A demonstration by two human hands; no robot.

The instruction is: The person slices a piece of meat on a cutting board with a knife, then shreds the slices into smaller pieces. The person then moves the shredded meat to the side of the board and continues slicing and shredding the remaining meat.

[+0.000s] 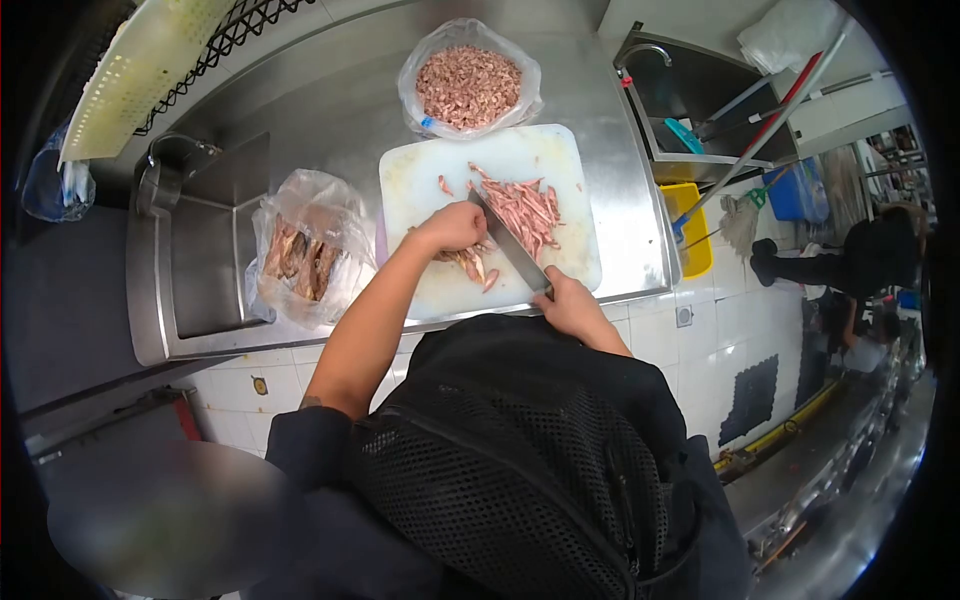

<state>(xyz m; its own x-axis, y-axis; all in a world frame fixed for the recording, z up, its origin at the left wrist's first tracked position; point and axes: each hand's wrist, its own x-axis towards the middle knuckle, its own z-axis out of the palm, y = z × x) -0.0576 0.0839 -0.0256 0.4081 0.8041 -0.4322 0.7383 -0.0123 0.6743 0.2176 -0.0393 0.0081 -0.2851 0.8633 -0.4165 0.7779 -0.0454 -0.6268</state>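
Observation:
My right hand [575, 303] grips the handle of a wide-bladed kitchen knife [514, 243], its blade slanting up and left across the white cutting board [415, 180]. My left hand [460, 228] is closed beside the blade, fingers curled over pieces of meat [465, 264]; the fingertips are hidden. A pile of pinkish meat strips [525, 208] lies on the far side of the blade. Behind the board stands an open clear plastic bag of chopped meat [470, 86]. Another plastic bag [300, 258], left of the board, holds larger brownish meat pieces.
The steel counter [340, 120] has a sink [215, 265] at its left end. A second sink [680, 110] is at the back right, near a yellow bucket [685, 230] and long-handled cleaning tools. Another person [850, 255] in dark clothes is at far right.

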